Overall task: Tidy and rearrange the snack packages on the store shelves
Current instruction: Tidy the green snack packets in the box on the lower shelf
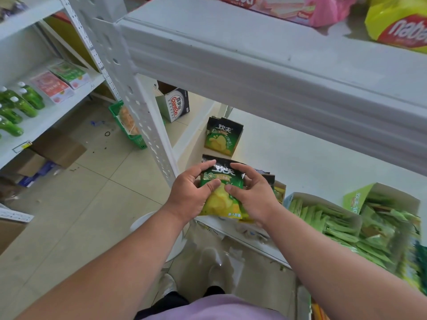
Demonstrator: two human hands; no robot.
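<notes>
The person holds a green-and-black foil chip bag printed with yellow crisps (pixel 220 192) with both hands at the front edge of the lower white metal shelf (pixel 300 162). The left hand (pixel 193 192) grips the bag's left side, its fingers (pixel 206 165) curled over the top corner and the thumb pressed on the front of the pack. The right hand (pixel 250 192) grips the right side in the same way, fingers bent over the upper edge and thumb laid on the front, close to the left thumb. Behind the held bag, more bags of the same kind (pixel 268 179) lie stacked on the shelf, partly hidden by the right hand. Farther back on the same shelf stands another green-and-black chip bag (pixel 223 137), upright and well apart from the hands. To the right on that shelf sit open cardboard display boxes filled with pale green sachets (pixel 335 218). On the upper white shelf (pixel 254 65) lie a pink wafer pack (pixel 288 6) and a yellow-and-red wafer pack (pixel 399 26). To the left, a second shelf unit carries green drink bottles (pixel 18 105) and pink and green cartons (pixel 60 82). On the tiled floor (pixel 80 204) stand a green plastic basket (pixel 129 125) and a white cardboard box with red lettering (pixel 174 105).
</notes>
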